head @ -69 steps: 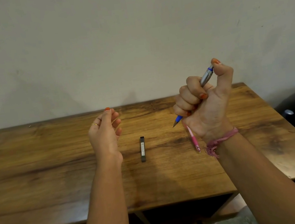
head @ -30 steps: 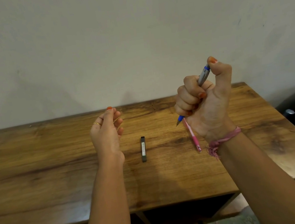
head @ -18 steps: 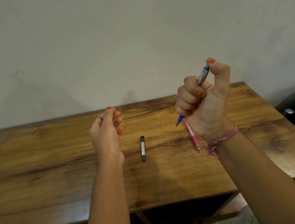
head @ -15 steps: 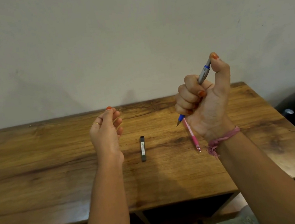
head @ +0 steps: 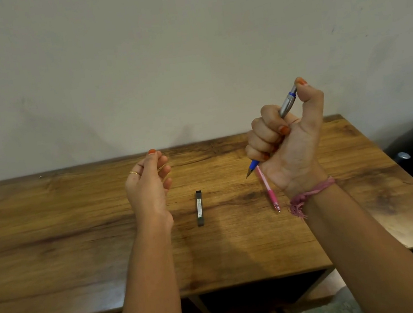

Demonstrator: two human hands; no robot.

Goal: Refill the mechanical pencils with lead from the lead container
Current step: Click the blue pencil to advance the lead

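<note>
plain pale wall behind, and a wooden desk (head: 81, 253) carrying the work. your right hand (head: 288, 144) is raised above the far right part of the desk, fingers curled tight round the blue-and-silver mechanical pencil (head: 284, 107), tip angled down and left, thumb resting on the push cap at the top. your left hand (head: 148, 183) hovers left of centre with its grip loose, fingers lightly bent and holding nothing that can be made out. the lead container (head: 199, 208), a slim dark case, lies on the desk between your hands, lid end pointing away. the pink mechanical pencil (head: 269, 192) lies just beneath your right wrist, partly hidden by it.

both pencils look light, stiff and smooth, so hold each at the barrel near the rubber grip zone. the container is small and probably slick; pinch it by its long sides. leads inside would be thin and brittle, so tip them out gently and handle one at a time.
</note>
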